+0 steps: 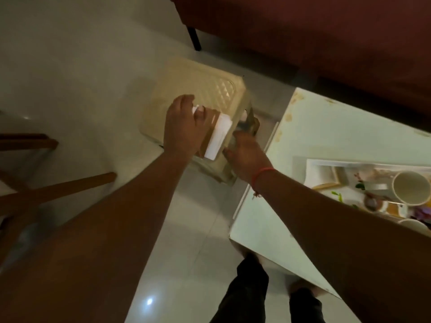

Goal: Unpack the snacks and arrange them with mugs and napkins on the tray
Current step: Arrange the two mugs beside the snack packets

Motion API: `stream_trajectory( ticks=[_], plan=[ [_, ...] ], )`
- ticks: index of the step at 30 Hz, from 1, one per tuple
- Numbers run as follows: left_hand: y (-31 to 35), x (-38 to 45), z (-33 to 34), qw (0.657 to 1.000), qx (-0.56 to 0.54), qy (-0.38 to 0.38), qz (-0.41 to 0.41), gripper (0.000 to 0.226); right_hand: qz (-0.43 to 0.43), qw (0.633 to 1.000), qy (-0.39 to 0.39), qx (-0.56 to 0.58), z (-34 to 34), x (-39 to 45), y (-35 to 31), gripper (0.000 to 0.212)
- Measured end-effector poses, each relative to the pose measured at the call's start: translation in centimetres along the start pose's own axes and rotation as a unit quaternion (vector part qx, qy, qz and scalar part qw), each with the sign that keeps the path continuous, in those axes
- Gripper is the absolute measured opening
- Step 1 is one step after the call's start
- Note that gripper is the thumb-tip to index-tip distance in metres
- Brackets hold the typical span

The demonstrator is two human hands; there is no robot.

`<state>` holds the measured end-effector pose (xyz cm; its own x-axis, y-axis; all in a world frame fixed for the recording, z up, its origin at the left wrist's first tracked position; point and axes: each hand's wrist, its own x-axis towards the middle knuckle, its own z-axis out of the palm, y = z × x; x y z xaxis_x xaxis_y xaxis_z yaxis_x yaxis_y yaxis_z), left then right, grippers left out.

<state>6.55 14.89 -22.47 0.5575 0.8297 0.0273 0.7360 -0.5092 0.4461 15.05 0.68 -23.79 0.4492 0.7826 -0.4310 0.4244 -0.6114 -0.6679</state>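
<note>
While the left hand point(184, 127) grips a white-and-brown packet point(215, 136) over the plastic stool point(205, 89), the right hand point(247, 157) grips something blurry (unpacking step); next, carry it to the tray point(326, 164).

Glossy tiled floor point(70, 66); cream lattice-patterned plastic stool point(210, 87); glazed mugs point(410, 187); wooden chair legs point(58, 190)

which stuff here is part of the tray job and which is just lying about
In the job:
- white napkins under left hand
- mugs
- tray
- right hand

Lying about:
- cream plastic stool
- wooden chair legs
- white table
</note>
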Motion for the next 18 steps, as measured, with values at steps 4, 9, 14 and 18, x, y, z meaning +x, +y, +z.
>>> stream_trajectory(
  ticks=[4,9,14,18],
  plan=[
    [-3.6,0.4,0.6,0.93,-0.212,-0.165,-0.249,0.052,0.023,0.998,-0.048,0.026,1.5,2.9,-4.0,0.046],
    [-4.9,0.0,1.6,0.87,-0.318,-0.242,-0.291,0.069,0.104,0.98,-0.057,0.163,2.7,4.5,-6.4,0.042],
    [-4.0,-0.1,1.5,0.863,-0.335,-0.239,-0.294,0.071,0.133,0.959,-0.027,0.249,4.2,4.7,-6.2,0.05],
    [-2.2,-1.3,1.5,0.881,-0.353,-0.185,-0.255,0.067,0.12,0.945,-0.001,0.305,3.3,3.7,-5.2,0.046]
  ],
)
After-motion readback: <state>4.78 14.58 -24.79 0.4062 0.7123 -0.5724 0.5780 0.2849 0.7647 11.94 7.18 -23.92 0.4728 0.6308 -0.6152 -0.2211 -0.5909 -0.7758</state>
